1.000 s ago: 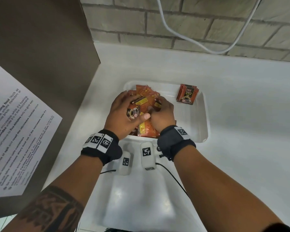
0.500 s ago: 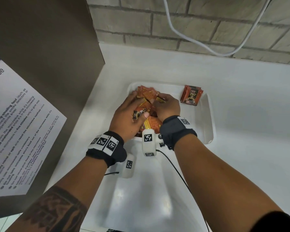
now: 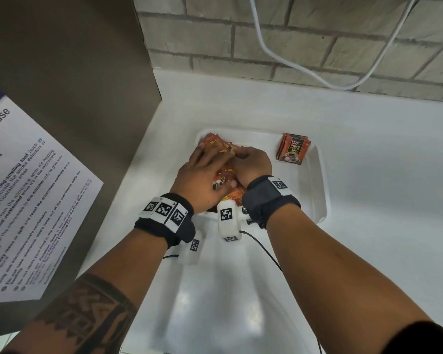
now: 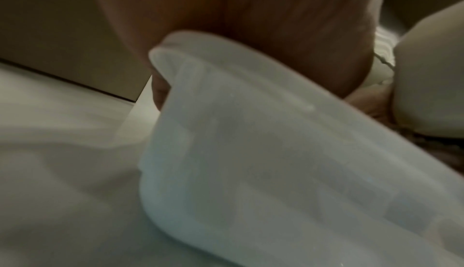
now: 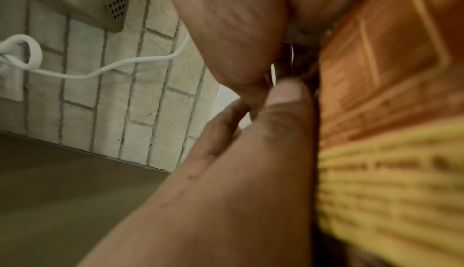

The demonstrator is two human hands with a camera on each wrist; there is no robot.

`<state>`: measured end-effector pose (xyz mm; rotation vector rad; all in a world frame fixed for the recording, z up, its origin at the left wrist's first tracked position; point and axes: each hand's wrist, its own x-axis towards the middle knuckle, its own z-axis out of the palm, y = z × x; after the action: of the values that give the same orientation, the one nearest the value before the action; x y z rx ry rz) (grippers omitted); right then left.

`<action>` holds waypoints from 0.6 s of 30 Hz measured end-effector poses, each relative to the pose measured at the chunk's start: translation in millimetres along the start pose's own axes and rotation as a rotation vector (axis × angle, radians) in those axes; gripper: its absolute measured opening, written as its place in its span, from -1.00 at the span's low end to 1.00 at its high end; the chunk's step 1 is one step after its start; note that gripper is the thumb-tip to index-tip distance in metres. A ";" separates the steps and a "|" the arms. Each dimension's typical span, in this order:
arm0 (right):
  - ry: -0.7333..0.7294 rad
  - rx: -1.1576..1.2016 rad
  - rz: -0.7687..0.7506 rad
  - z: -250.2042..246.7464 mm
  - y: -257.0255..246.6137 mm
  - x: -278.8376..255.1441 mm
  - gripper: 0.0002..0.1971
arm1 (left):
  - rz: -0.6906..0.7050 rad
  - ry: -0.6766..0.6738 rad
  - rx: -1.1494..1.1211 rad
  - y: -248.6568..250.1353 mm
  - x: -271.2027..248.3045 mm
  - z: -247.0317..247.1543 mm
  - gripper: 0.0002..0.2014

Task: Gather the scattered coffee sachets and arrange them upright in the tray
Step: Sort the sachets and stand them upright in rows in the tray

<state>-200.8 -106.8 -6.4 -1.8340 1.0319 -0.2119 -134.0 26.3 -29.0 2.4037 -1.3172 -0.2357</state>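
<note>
Step in hand, by my read: bunching the loose coffee sachets [image 3: 219, 149] into one stack inside the tray [image 3: 317, 185], not yet stood up. Left hand [image 3: 202, 175] lies over the pile at the tray's left end, fingers fairly straight and spread, thumb pressed on a sachet near the tray's near edge. Right hand [image 3: 251, 163] sits against the pile from the right, fingers curled in onto sachet edges at the top; the right wrist view shows an orange-and-yellow pack tight against its fingers [image 5: 251, 152]. A small set of darker sachets [image 3: 292, 149] leans upright at the tray's far right corner, well apart from the pile. Next move likely: square the edges, tip the bundle on end, brace it on the tray wall. Sachets are flat, crinkly, glossy foil rectangles, so they'll slip and fan out. Tray is smooth white plastic, rounded corners, raised lip, on a glossy white tabletop [image 3: 381, 175].
</note>
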 end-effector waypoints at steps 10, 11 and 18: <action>0.001 -0.250 0.027 -67.6 10.8 -13.3 -0.58 | -0.042 -0.023 0.098 -0.3 -0.9 5.0 -0.33; -0.024 -0.385 0.072 -76.5 13.8 -14.0 -0.61 | -0.044 -0.021 0.100 -0.8 -1.0 5.1 -0.34; -0.157 -0.756 0.257 -64.3 26.0 -37.2 -0.47 | -0.048 0.035 0.087 0.6 -2.4 8.3 -0.38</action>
<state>-273.8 -126.8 15.3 -2.2932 1.3286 0.5404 -138.5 25.9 -36.4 2.5017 -1.2807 -0.1518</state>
